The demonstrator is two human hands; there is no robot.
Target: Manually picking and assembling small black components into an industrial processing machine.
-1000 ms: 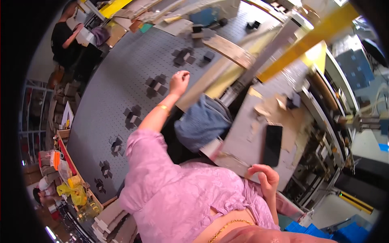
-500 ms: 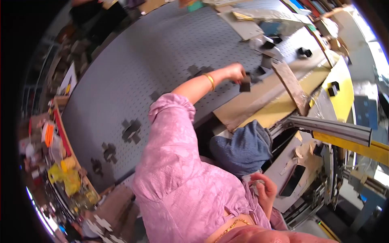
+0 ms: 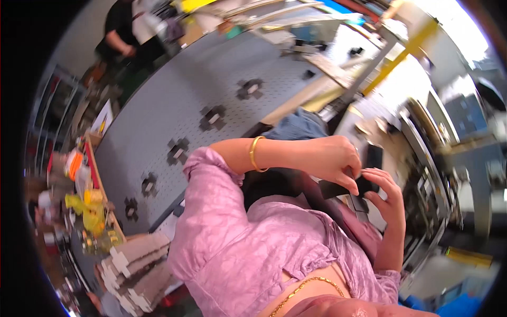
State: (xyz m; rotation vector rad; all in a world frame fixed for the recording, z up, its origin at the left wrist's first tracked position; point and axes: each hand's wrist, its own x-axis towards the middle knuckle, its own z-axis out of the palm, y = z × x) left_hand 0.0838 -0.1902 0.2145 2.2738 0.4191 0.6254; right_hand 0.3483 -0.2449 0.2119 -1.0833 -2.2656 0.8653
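Note:
My left hand [image 3: 330, 158], with a gold bangle on the wrist, is drawn in close to my chest and pinches a small flat black piece [image 3: 338, 188] from above. My right hand [image 3: 388, 196] meets it from the right, its fingertips on the other end of the same piece. Both hands hold it over my pink blouse. The camera's motion blurs the piece, and the fingers hide its exact shape.
A grey perforated table [image 3: 174, 105] carries several black cross-shaped pieces [image 3: 212, 117]. A blue cloth [image 3: 298, 126] lies at its near edge. Another person in black [image 3: 124, 39] stands at the far left. Pale cross-shaped boards [image 3: 132, 264] are stacked at lower left, and a yellow beam [image 3: 401, 58] crosses the upper right.
My left arm was stretched out to a black piece on the grey table. It has pulled back to my chest, and my right hand has come up to meet it.

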